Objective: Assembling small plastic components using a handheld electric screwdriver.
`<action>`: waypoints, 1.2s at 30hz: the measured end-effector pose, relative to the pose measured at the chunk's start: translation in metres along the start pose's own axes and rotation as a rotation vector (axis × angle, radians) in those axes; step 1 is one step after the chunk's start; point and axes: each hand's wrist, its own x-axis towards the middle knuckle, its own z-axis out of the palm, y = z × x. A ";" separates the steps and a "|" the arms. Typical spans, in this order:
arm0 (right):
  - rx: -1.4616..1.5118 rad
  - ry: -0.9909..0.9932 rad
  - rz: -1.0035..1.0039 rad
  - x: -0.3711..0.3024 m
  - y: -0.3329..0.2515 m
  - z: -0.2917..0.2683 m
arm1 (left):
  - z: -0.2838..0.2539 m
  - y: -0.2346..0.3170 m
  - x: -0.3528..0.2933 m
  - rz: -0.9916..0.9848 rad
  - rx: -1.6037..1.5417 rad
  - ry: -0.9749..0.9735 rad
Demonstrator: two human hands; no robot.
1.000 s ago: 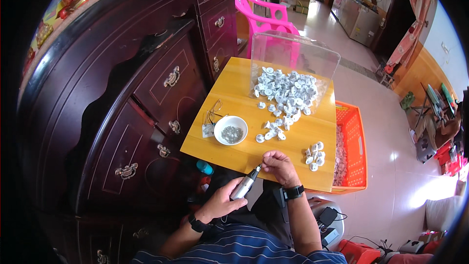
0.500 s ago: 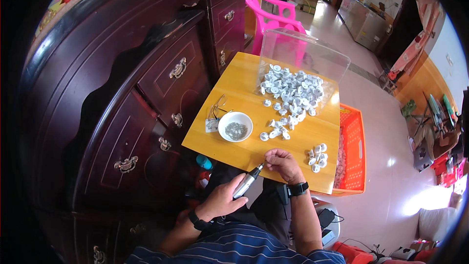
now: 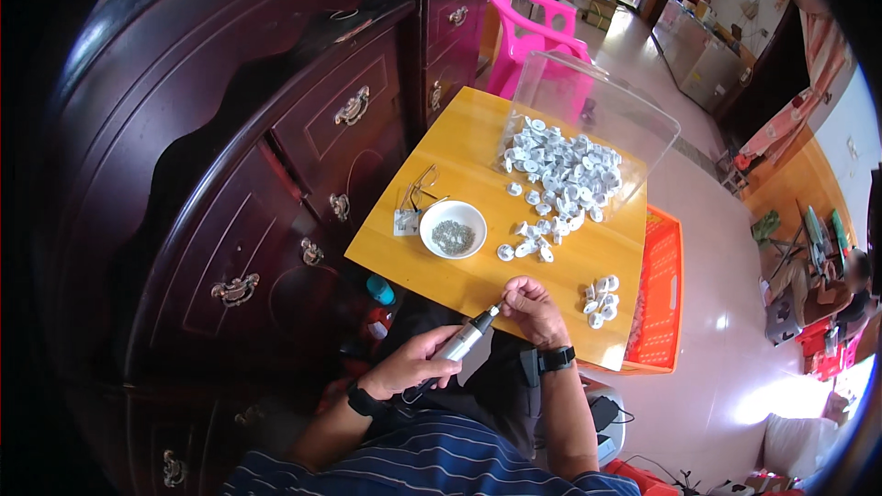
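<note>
A silver and black electric screwdriver (image 3: 465, 340) lies in my left hand (image 3: 413, 366), whose fingers wrap around its body. Its tip points up and to the right, over the near edge of the wooden table (image 3: 386, 230). My right hand (image 3: 536, 314) is pinched closed right at that tip; what the fingers hold is too small to name. A white bowl (image 3: 481, 231) with many tiny metal pieces, probably screws, stands beyond my hands. Many small white plastic parts (image 3: 562, 165) lie heaped at the table's far side, and several more (image 3: 599, 301) sit to the right.
A clear plastic bin (image 3: 597, 83) lies tipped behind the heap. Glasses (image 3: 423, 186) rest left of the bowl. Dark wooden drawers (image 3: 349, 119) flank the table on the left; an orange crate (image 3: 663, 294) stands at its right. A pink chair (image 3: 542, 28) is behind.
The view has shifted slightly. The screwdriver's tip has come up to my right fingertips, and a small pale bit now shows at the tip. My right hand stays pinched.
</note>
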 end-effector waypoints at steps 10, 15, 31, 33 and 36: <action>-0.063 0.035 0.021 0.004 -0.003 0.014 | -0.006 0.000 -0.001 0.019 -0.031 -0.004; -0.254 0.185 0.020 0.009 -0.015 0.026 | -0.006 -0.001 0.002 0.099 0.025 0.070; -1.654 0.619 -0.434 0.055 -0.032 -0.002 | -0.012 -0.003 -0.001 0.120 0.086 0.095; -1.639 0.604 -0.500 0.055 -0.030 -0.001 | -0.012 -0.003 -0.001 0.114 0.095 0.101; -1.533 0.566 -0.436 0.051 -0.029 0.005 | -0.012 -0.003 -0.001 0.114 0.093 0.107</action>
